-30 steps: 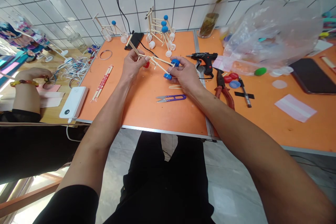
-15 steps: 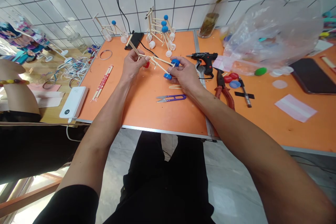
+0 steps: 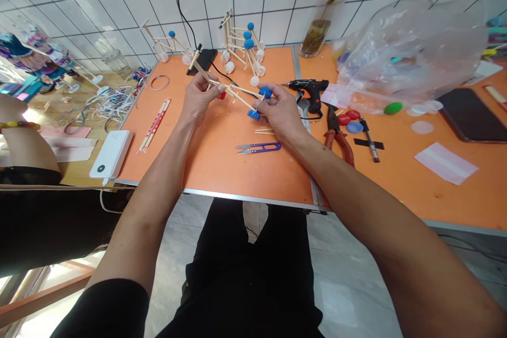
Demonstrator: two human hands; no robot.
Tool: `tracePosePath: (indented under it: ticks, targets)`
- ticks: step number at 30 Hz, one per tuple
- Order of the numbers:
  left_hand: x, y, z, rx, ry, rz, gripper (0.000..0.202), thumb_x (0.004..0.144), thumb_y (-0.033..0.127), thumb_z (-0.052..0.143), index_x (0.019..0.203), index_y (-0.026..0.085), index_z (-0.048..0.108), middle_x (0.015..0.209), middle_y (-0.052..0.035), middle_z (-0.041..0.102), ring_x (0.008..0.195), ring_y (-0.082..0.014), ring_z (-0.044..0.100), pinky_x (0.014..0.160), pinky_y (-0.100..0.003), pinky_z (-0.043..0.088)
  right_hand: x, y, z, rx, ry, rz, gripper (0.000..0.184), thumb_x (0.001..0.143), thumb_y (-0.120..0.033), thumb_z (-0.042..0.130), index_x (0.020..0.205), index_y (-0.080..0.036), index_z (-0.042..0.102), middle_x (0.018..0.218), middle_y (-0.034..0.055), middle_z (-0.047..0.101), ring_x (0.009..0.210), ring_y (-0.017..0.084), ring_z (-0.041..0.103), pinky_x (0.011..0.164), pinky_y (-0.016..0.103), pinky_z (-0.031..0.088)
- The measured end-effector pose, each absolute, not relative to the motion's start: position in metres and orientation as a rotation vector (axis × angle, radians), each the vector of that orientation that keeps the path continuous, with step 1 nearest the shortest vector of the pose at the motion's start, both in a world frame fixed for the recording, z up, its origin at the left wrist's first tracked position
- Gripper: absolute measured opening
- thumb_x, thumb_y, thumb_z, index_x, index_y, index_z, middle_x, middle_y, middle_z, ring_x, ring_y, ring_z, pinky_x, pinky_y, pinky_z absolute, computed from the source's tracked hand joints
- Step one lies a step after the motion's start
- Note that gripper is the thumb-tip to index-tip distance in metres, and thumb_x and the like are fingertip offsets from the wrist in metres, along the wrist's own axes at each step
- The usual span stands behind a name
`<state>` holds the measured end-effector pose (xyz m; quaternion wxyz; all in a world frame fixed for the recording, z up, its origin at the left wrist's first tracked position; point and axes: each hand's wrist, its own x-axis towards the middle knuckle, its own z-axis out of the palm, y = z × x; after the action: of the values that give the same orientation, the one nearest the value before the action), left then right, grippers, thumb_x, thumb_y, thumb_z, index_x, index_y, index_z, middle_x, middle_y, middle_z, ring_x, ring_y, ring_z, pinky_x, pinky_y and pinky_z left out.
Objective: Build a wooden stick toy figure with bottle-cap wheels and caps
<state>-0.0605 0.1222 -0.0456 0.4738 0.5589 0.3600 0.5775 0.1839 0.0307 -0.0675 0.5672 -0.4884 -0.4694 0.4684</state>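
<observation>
Between my two hands, above the orange table (image 3: 222, 169), is a small tricycle model (image 3: 239, 96) built of thin wooden sticks. My left hand (image 3: 198, 96) pinches its front end, near the red cap (image 3: 222, 95) and below the upright stick with a dark crossbar. My right hand (image 3: 280, 108) grips the rear end by the blue bottle caps (image 3: 265, 93) that sit there like wheels. Under my right hand lie a few loose sticks (image 3: 264, 131) and purple-handled thread snips (image 3: 259, 148). Fingers partly cover both ends of the model.
Similar stick models (image 3: 241, 45) stand at the back by the tiled wall. To the right are a glue gun (image 3: 311, 90), red-handled pliers (image 3: 338, 140) and a plastic bag (image 3: 412, 53). A power bank (image 3: 112, 154) lies left, near another person's arm (image 3: 29, 140).
Both hands keep hold of the model, which has shifted and tilted very slightly. The other person's arm at the left has moved a little.
</observation>
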Motion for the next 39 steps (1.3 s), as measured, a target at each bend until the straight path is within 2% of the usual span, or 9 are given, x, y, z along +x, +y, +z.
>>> tracePosePath:
  ticks: [7, 11, 16, 19, 22, 25, 32, 36, 39]
  targets:
    - [-0.066, 0.119, -0.035, 1.452, 0.837, 1.466, 0.053, 0.078, 0.030, 0.123, 0.097, 0.028, 0.074, 0.087, 0.0019, 0.077, 0.087, -0.0185, 0.084, 0.085, -0.032, 0.069, 0.183, 0.021, -0.053, -1.176, -1.207, 0.919, 0.058, 0.095, -0.045, 0.099, 0.150, -0.035, 0.084, 0.111, 0.0029, 0.077, 0.103, 0.027, 0.077, 0.084, 0.041, 0.079]
    - [-0.070, 0.116, -0.028, 1.496, 0.858, 1.485, 0.058, 0.077, 0.039, 0.126, 0.095, 0.028, 0.073, 0.089, 0.0008, 0.075, 0.096, -0.0215, 0.085, 0.088, -0.035, 0.069, 0.182, 0.017, -0.048, -1.164, -1.233, 0.890, 0.055, 0.097, -0.047, 0.097, 0.149, -0.033, 0.086, 0.119, 0.0049, 0.081, 0.104, 0.026, 0.077, 0.090, 0.042, 0.078]
    - [-0.077, 0.115, -0.023, 1.573, 0.866, 1.513, 0.062, 0.072, 0.051, 0.128, 0.094, 0.030, 0.073, 0.091, 0.0000, 0.076, 0.101, -0.0250, 0.084, 0.089, -0.037, 0.070, 0.180, 0.019, -0.051, -1.170, -1.259, 0.846, 0.055, 0.096, -0.057, 0.099, 0.145, -0.034, 0.088, 0.127, 0.0064, 0.083, 0.115, 0.031, 0.081, 0.095, 0.046, 0.078]
    - [-0.084, 0.118, -0.023, 1.574, 0.866, 1.499, 0.060, 0.075, 0.054, 0.126, 0.095, 0.030, 0.075, 0.093, -0.0013, 0.077, 0.104, -0.0262, 0.086, 0.090, -0.038, 0.070, 0.181, 0.024, -0.059, -1.172, -1.318, 0.812, 0.050, 0.097, -0.048, 0.094, 0.144, -0.032, 0.089, 0.124, 0.0053, 0.086, 0.108, 0.029, 0.081, 0.104, 0.051, 0.077]
    - [-0.090, 0.124, -0.025, 1.531, 0.871, 1.466, 0.053, 0.079, 0.046, 0.123, 0.095, 0.029, 0.076, 0.093, -0.0017, 0.077, 0.102, -0.0262, 0.088, 0.089, -0.038, 0.070, 0.181, 0.026, -0.065, -1.239, -1.434, 0.785, 0.046, 0.094, -0.033, 0.087, 0.139, -0.027, 0.091, 0.121, 0.0053, 0.089, 0.099, 0.027, 0.081, 0.110, 0.051, 0.072]
    - [-0.094, 0.129, -0.028, 1.469, 0.871, 1.417, 0.049, 0.077, 0.032, 0.122, 0.095, 0.028, 0.077, 0.088, -0.0001, 0.076, 0.092, -0.0237, 0.086, 0.086, -0.036, 0.070, 0.180, 0.024, -0.067, -1.330, -1.600, 0.767, 0.044, 0.092, -0.027, 0.085, 0.135, -0.024, 0.093, 0.114, 0.0050, 0.091, 0.100, 0.028, 0.081, 0.108, 0.048, 0.069]
    - [-0.094, 0.130, -0.035, 1.485, 0.857, 1.324, 0.042, 0.077, 0.025, 0.120, 0.092, 0.025, 0.082, 0.080, 0.0010, 0.073, 0.078, -0.0184, 0.078, 0.080, -0.033, 0.071, 0.179, 0.014, -0.062, -1.389, -1.958, 0.558, 0.039, 0.100, -0.028, 0.084, 0.137, -0.024, 0.095, 0.131, 0.0102, 0.093, 0.113, 0.032, 0.082, 0.105, 0.044, 0.060]
    - [-0.093, 0.133, -0.040, 1.429, 0.863, 1.314, 0.039, 0.078, 0.018, 0.118, 0.093, 0.023, 0.083, 0.080, 0.0006, 0.073, 0.075, -0.0184, 0.077, 0.077, -0.033, 0.068, 0.177, 0.007, -0.057, -1.448, -2.038, 0.488, 0.035, 0.105, -0.032, 0.083, 0.137, -0.025, 0.094, 0.127, 0.0084, 0.094, 0.107, 0.032, 0.080, 0.095, 0.042, 0.054]
    - [-0.092, 0.135, -0.046, 1.336, 0.883, 1.324, 0.039, 0.079, 0.010, 0.115, 0.095, 0.022, 0.081, 0.081, 0.0006, 0.071, 0.080, -0.0219, 0.082, 0.082, -0.038, 0.071, 0.175, 0.003, -0.055, -1.499, -2.093, 0.433, 0.031, 0.108, -0.037, 0.085, 0.136, -0.026, 0.094, 0.121, 0.0087, 0.093, 0.107, 0.033, 0.079, 0.088, 0.041, 0.048]
